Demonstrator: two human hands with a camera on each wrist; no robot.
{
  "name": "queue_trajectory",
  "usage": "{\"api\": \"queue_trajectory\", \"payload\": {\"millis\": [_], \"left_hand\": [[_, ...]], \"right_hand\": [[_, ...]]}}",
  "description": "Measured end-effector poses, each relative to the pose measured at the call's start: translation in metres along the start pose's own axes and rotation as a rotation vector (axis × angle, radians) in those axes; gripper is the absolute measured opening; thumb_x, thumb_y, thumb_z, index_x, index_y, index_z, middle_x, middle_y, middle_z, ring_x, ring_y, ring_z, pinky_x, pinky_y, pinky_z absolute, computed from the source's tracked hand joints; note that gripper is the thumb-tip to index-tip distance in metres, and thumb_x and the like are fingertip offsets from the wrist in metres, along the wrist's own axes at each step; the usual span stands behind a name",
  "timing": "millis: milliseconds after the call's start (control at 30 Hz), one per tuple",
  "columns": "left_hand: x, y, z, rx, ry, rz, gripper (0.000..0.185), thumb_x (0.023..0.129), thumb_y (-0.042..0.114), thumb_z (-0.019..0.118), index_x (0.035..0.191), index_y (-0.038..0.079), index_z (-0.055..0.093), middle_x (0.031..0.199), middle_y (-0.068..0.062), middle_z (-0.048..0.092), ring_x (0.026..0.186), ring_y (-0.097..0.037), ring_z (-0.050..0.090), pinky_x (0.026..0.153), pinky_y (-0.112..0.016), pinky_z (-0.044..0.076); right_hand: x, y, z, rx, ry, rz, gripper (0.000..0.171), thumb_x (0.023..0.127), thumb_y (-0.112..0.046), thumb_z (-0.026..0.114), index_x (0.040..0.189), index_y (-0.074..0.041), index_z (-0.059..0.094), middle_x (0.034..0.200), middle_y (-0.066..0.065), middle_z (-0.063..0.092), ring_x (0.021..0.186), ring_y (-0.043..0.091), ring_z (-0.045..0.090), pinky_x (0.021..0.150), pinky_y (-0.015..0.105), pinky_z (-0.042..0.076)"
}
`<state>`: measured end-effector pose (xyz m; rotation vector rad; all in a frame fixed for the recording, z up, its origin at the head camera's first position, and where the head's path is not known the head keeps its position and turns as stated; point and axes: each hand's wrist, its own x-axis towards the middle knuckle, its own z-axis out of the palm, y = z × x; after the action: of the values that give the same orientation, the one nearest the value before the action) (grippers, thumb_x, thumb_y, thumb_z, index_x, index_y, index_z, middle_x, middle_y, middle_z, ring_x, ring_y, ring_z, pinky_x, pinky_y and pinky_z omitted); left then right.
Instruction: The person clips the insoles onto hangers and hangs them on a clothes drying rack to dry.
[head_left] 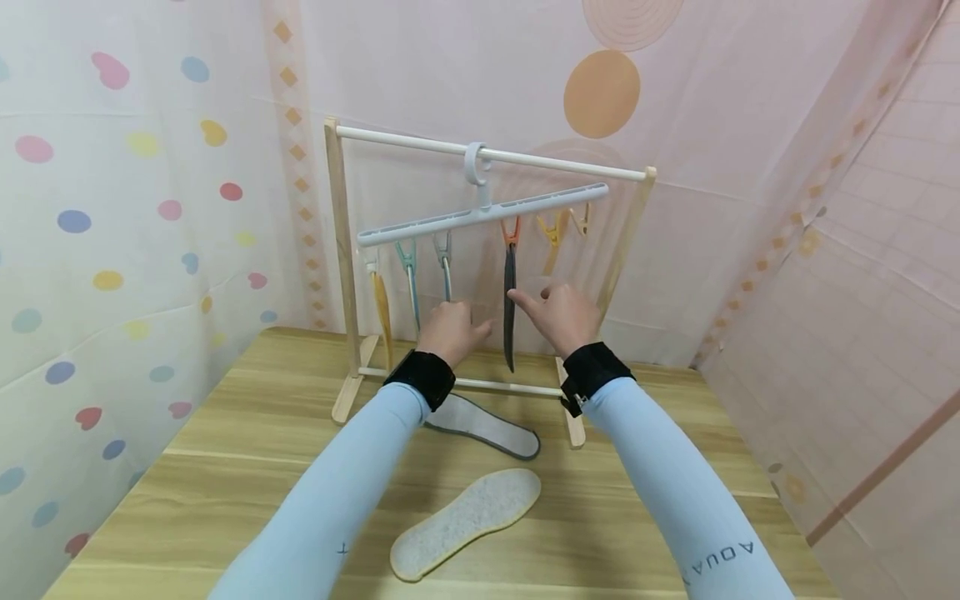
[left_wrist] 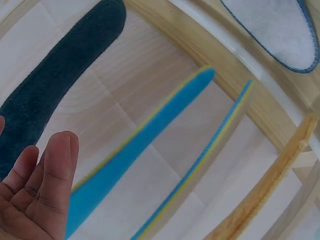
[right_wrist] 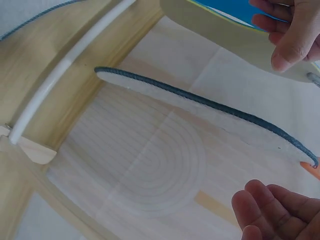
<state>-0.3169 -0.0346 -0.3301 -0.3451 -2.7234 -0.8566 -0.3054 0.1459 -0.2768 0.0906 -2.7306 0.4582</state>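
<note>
A dark insole (head_left: 510, 317) hangs edge-on from an orange clip (head_left: 511, 232) on a grey hanger (head_left: 420, 227). My left hand (head_left: 450, 329) is just left of it, thumb stretched toward it, and holds nothing. My right hand (head_left: 558, 317) is just right of it, with the forefinger reaching to the insole's edge. In the left wrist view my left hand's fingers (left_wrist: 35, 195) are straight below the dark insole (left_wrist: 55, 85). The right wrist view has the insole (right_wrist: 210, 112) as a white strip with dark edging above my relaxed right-hand fingers (right_wrist: 280, 210).
The hanger hooks over the white rod of a wooden rack (head_left: 341, 250) on a wooden table (head_left: 225, 442). Two blue insoles (left_wrist: 135, 150) and a yellow one (head_left: 382, 308) hang to the left. A grey insole (head_left: 487, 425) and a cream insole (head_left: 465, 521) lie on the table.
</note>
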Motion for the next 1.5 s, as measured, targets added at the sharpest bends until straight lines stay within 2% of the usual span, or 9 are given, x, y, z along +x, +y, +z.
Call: {"api": "queue_trajectory", "payload": {"millis": [100,233,600,833,1067,1333,1500], "left_hand": [[-0.001,-0.005,0.001,0.013,0.016,0.011,0.044,0.096,0.035,0.065,0.064,0.009,0.051,0.050,0.002,0.038,0.044,-0.013,0.042,0.044,-0.027,0.035],[-0.003,-0.010,0.001,0.009,0.023,0.028,0.045,0.096,0.034,0.065,0.063,0.010,0.046,0.052,0.002,0.037,0.045,-0.013,0.041,0.045,-0.028,0.034],[-0.009,-0.015,-0.004,0.039,-0.004,0.038,0.034,0.096,0.032,0.066,0.079,0.004,0.058,0.059,-0.004,0.053,0.052,-0.017,0.051,0.050,-0.029,0.041],[-0.016,-0.016,-0.004,0.037,-0.009,0.053,0.039,0.097,0.031,0.065,0.069,0.006,0.055,0.054,0.000,0.043,0.049,-0.015,0.046,0.049,-0.029,0.038],[-0.021,-0.019,-0.003,0.056,-0.007,0.058,0.038,0.096,0.033,0.065,0.071,0.008,0.053,0.055,-0.001,0.044,0.050,-0.017,0.047,0.049,-0.030,0.035],[-0.028,-0.016,-0.001,0.087,-0.020,0.074,0.039,0.094,0.036,0.068,0.068,0.009,0.057,0.056,-0.001,0.051,0.051,-0.016,0.050,0.048,-0.030,0.039],[-0.030,-0.015,0.003,0.110,-0.024,0.064,0.035,0.092,0.036,0.070,0.074,0.008,0.063,0.061,-0.002,0.057,0.055,-0.017,0.054,0.051,-0.032,0.043]], "right_hand": [[-0.004,0.002,0.003,-0.010,0.017,-0.026,0.072,0.089,-0.071,0.053,0.111,-0.006,0.075,0.088,0.011,0.072,0.062,0.021,0.061,0.045,0.029,0.038],[-0.007,0.005,0.008,-0.013,0.025,-0.057,0.069,0.089,-0.068,0.055,0.111,-0.006,0.075,0.079,0.009,0.071,0.061,0.020,0.060,0.045,0.029,0.038],[-0.021,0.010,0.018,-0.028,0.001,-0.107,0.069,0.091,-0.067,0.055,0.117,-0.006,0.072,0.089,0.009,0.074,0.063,0.019,0.063,0.047,0.031,0.045],[-0.028,0.013,0.023,-0.020,-0.007,-0.108,0.070,0.091,-0.066,0.056,0.120,-0.004,0.071,0.091,0.011,0.073,0.064,0.019,0.062,0.050,0.031,0.046],[-0.034,0.017,0.026,-0.028,0.022,-0.117,0.066,0.091,-0.064,0.058,0.116,-0.005,0.073,0.080,0.009,0.072,0.064,0.020,0.063,0.048,0.031,0.046],[-0.041,0.026,0.029,-0.064,-0.030,-0.108,0.064,0.090,-0.062,0.061,0.115,-0.005,0.073,0.094,0.013,0.073,0.062,0.018,0.059,0.048,0.030,0.045],[-0.046,0.031,0.030,-0.069,-0.062,-0.102,0.063,0.091,-0.061,0.060,0.115,-0.004,0.072,0.077,0.010,0.069,0.054,0.016,0.052,0.045,0.028,0.038]]}}
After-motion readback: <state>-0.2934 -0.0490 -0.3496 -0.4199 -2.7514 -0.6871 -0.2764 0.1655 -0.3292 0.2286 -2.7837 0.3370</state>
